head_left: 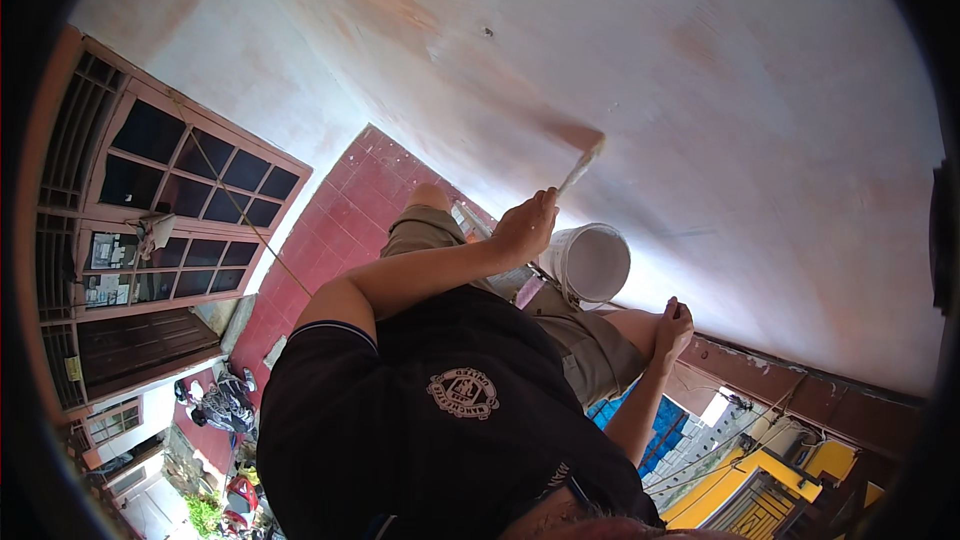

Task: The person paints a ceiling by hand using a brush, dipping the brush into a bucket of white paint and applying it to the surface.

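My left hand is closed around the handle of a paint brush, whose bristle end meets the pale, patchy wall. Just below that hand, between my knees and the wall, a white bucket shows its open mouth; its contents cannot be made out. My right hand is curled shut beside my right knee, close to the wall's lower edge. Whether anything lies inside its fingers is hidden.
Metal parts, seemingly of a ladder, show between my legs. Red floor tiles lie far below. On the left is a paned window with a cord crossing before it. A yellow structure and wires appear at lower right.
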Motion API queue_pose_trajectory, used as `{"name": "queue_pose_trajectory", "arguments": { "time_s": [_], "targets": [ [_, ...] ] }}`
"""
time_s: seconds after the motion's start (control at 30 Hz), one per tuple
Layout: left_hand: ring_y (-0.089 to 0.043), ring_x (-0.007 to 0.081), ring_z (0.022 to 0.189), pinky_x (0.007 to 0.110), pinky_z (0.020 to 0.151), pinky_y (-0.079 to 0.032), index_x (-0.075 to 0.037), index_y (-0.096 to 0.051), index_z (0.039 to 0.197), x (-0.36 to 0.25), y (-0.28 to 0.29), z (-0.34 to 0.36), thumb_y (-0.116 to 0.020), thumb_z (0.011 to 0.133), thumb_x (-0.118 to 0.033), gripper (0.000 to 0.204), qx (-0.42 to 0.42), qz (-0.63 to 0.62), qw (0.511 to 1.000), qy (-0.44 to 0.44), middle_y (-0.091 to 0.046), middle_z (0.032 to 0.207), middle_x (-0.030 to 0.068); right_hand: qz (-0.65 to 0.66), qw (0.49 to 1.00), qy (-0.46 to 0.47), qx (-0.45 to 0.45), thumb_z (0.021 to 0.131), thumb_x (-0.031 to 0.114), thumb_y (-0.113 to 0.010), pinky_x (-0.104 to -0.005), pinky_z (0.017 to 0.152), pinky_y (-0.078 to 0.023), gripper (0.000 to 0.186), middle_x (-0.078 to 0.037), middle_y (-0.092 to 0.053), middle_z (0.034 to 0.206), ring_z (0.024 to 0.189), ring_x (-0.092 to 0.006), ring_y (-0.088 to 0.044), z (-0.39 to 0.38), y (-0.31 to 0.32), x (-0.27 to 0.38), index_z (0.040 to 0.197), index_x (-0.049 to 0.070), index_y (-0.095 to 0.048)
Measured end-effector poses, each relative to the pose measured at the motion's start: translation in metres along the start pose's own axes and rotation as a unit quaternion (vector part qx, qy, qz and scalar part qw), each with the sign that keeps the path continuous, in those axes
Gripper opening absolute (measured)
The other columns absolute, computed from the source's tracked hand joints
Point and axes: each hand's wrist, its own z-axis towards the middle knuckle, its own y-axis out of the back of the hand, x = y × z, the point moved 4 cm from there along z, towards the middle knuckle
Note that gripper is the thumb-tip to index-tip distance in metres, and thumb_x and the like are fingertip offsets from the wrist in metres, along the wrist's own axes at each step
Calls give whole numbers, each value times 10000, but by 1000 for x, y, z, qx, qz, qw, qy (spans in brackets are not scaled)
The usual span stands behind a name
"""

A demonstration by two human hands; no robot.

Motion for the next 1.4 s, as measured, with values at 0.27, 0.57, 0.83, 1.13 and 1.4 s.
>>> {"name": "queue_pose_trajectory", "arguments": {
  "time_s": [0.27,0.57,0.83,1.13,1.4],
  "targets": [
    [-684,333,880,457,705,-573,-39,-532,1191,13,-7,32,-618,1010,-189,251,40,41,984,-167,-652,943,135,17,1000,1,-8,994,377,-621,-471,804,-556,394,-208,-755,952,876,-389,-729,-1,-1,-6,1028,11,-762],
    [-689,419,896,526,747,-577,-15,-533,1060,188,60,36,-526,1065,-250,235,-2,197,979,46,-651,977,205,28,999,-30,3,996,393,-606,-486,818,-551,407,-221,-750,981,914,-410,-723,-2,3,-1,1027,20,-766],
    [-668,517,928,562,796,-574,42,-437,1158,205,16,12,-445,1089,-214,265,-126,120,943,284,-609,1068,306,33,999,-8,-6,1006,369,-606,-504,803,-538,388,-233,-733,977,897,-433,-705,1,6,3,995,10,-751],
    [-726,434,858,505,724,-610,62,-414,1132,19,-128,2,-490,1067,-230,308,79,5,984,158,-628,1011,291,32,999,-15,-21,1001,408,-605,-482,796,-539,424,-239,-737,945,872,-425,-709,-7,9,0,1030,11,-753],
    [-711,436,786,504,685,-602,94,-482,1155,-69,-139,-13,-498,1047,-221,334,233,-11,969,-80,-663,926,271,47,998,-11,-27,998,396,-617,-477,781,-546,416,-230,-737,903,843,-406,-718,-8,11,1,999,4,-756]
  ]
}}
